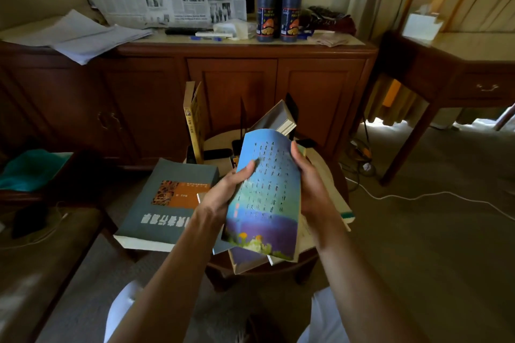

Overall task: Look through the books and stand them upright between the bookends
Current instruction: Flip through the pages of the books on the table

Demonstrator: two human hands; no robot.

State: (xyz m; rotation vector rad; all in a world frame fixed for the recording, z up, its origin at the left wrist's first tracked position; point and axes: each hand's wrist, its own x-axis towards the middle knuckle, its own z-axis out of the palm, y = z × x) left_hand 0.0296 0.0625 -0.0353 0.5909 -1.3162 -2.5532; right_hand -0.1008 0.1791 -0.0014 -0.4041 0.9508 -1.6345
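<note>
Hands: left hand [223,189] and right hand [309,175] both grasp the blue book [264,192].
Risk: bent soft cover may slump against the yellow book [195,122].

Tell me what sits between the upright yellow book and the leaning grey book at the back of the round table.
In the head view, a thin black bookend stands between the yellow book and the grey book, on the round table.

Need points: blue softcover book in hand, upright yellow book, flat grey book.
blue softcover book [264,189], head view, middle of front cover
upright yellow book [192,122], head view, on its spine
flat grey book [167,203], head view, on its cover
</note>
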